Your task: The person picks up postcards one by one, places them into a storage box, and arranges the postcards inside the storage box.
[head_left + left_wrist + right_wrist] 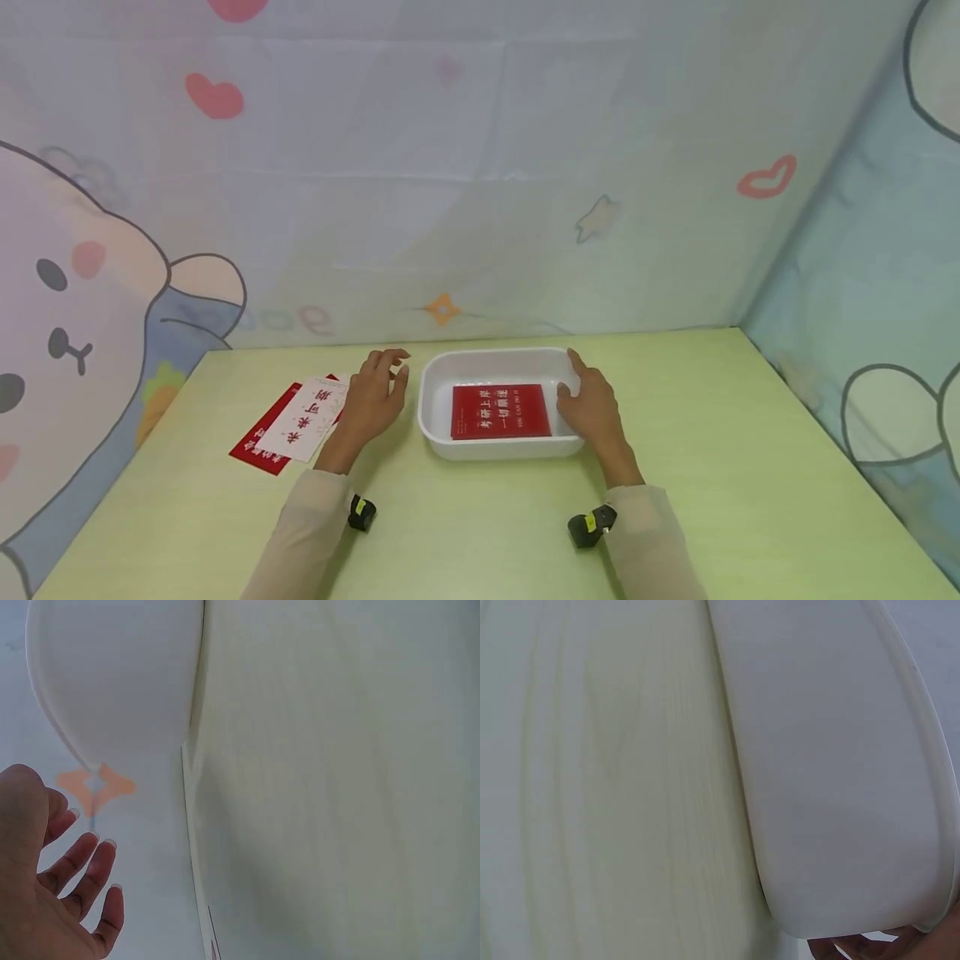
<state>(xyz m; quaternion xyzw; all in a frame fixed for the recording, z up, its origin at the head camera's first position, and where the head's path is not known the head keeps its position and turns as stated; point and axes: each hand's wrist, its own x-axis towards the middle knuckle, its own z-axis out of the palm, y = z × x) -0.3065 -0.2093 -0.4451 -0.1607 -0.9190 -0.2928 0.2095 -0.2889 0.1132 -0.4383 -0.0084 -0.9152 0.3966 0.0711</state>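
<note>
A white rectangular basin (510,450) with rounded corners sits on the table, a red card (501,412) with white characters lying flat inside it. My right hand (592,404) holds the basin's right end, thumb over the rim and fingers along the outside. In the right wrist view, the fingers (907,946) show at the end of the basin wall (840,772). Just off the basin's left end is my left hand (371,400), raised with nothing in it. Its fingers (96,877) are loosely bent and apart from the basin (120,675) in the left wrist view.
Left of my left hand, a white card (296,429) with red characters overlaps a red card (258,450) on the pale green table (480,533). Part of this pile is hidden behind the hand. A patterned cloth backdrop (480,183) rises behind the table and along both sides.
</note>
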